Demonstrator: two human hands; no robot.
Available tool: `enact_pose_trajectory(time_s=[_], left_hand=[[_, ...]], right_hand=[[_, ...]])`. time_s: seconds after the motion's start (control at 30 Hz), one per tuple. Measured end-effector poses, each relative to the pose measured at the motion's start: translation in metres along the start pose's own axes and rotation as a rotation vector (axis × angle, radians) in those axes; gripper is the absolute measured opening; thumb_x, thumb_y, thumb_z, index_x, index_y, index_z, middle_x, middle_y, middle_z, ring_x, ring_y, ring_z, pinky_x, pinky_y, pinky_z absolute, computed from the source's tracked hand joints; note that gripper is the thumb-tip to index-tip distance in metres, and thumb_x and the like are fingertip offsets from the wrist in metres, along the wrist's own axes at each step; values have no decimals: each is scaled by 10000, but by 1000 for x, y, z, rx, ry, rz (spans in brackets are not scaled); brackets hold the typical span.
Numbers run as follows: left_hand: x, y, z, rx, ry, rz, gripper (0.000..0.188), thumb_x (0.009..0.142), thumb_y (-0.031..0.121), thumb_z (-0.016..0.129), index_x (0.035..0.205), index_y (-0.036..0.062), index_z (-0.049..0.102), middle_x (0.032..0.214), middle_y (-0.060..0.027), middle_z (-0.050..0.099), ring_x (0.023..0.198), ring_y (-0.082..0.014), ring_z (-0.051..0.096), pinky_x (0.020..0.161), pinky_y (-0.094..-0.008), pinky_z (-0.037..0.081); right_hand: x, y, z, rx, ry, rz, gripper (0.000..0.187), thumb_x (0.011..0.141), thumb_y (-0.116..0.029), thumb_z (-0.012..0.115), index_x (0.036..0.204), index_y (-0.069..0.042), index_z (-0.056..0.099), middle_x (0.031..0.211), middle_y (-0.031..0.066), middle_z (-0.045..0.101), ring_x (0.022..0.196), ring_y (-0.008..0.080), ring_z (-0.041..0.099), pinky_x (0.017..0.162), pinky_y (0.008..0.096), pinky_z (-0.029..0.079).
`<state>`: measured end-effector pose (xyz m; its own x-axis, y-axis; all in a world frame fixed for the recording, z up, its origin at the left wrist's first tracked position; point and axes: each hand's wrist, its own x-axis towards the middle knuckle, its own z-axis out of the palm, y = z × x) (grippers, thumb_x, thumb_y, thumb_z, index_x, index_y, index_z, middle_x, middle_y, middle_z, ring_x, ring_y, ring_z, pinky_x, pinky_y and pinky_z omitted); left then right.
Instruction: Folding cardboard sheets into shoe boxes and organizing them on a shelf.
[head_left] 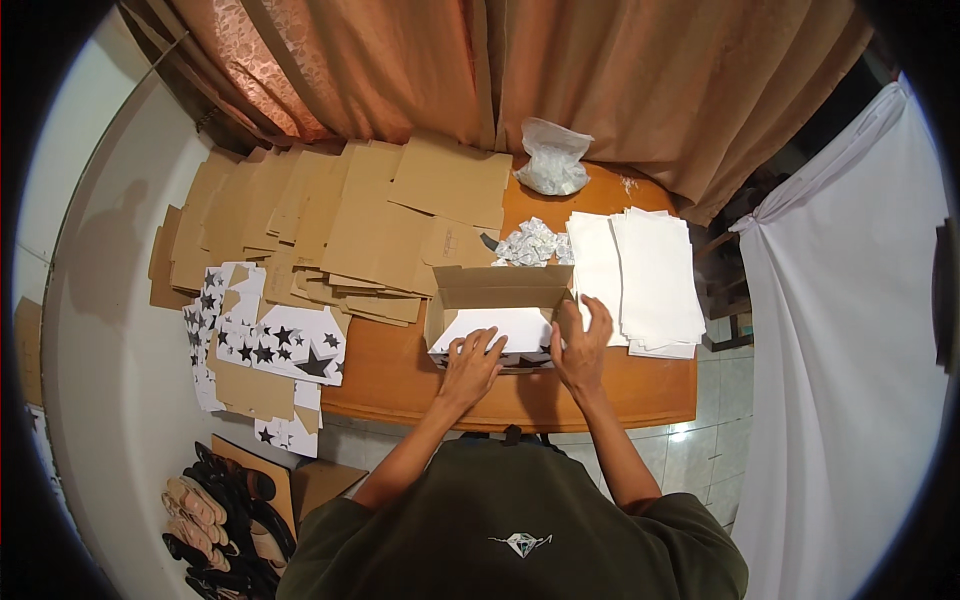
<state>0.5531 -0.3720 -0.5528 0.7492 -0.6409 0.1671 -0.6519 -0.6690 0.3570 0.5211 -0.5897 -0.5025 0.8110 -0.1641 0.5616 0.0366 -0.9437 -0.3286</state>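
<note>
In front of me on the table is a cardboard box (505,288) with its top raised, brown inside and with black stars on its near outer side. White paper or a white panel (495,325) shows in its opening. Spread fingers of my left hand (473,368) rest on the box's near edge, left of centre. At the near right corner is my right hand (582,348), its thumb by the near edge and its other fingers apart along the right side. Both palms face down or inward, so the fingertip contact is partly hidden.
Flat brown cardboard (370,220) is piled at left, with star-printed pieces (290,345) overhanging the near edge. Small silvery packets (530,243) lie behind the box, near a plastic bag (554,160). White paper stacks (655,280) stand right. Shoes (215,520) are at lower left.
</note>
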Motion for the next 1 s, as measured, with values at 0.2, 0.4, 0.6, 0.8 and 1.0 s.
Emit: enact_pose_trajectory(time_s=[0.2,0.4,0.6,0.8,1.0], left_hand=[[-1,-8,21,12,-32,41,523,853,89,697,1361,99,572,1410,-103,549,1305,-274,497,1023,-485,364],[-4,-9,19,16,16,25,557,777,-20,657,1321,86,601,1398,-95,564,1304,-261,509,1024,-467,365],[-5,-20,25,-7,132,26,521,780,-24,682,1286,86,631,1360,-97,580,1282,-260,532,1024,-447,379],[-13,-16,23,-67,168,17,500,803,45,739,1289,89,626,1335,-105,583,1260,-284,540,1010,-451,405],[-4,-1,2,-24,96,-74,767,789,139,793,1478,114,459,1582,-139,368,1459,-318,348,1152,-562,273]], right_hand=[[41,-27,57,52,-224,-132,466,891,-76,606,1350,-24,547,1417,213,493,1376,383,438,1148,643,281],[33,-21,85,-178,-442,-121,510,912,-151,645,1399,-69,520,1415,132,536,1373,352,462,1112,733,248],[8,-24,76,-88,-474,-143,518,878,-188,676,1372,-79,562,1344,137,569,1324,337,491,1105,720,270],[-17,-32,68,-77,-419,-165,531,875,-220,691,1366,-60,569,1347,141,565,1305,342,493,1104,722,266],[-27,-33,69,-68,-395,-163,495,899,-186,646,1368,-51,562,1347,137,567,1287,341,510,1121,695,268]])
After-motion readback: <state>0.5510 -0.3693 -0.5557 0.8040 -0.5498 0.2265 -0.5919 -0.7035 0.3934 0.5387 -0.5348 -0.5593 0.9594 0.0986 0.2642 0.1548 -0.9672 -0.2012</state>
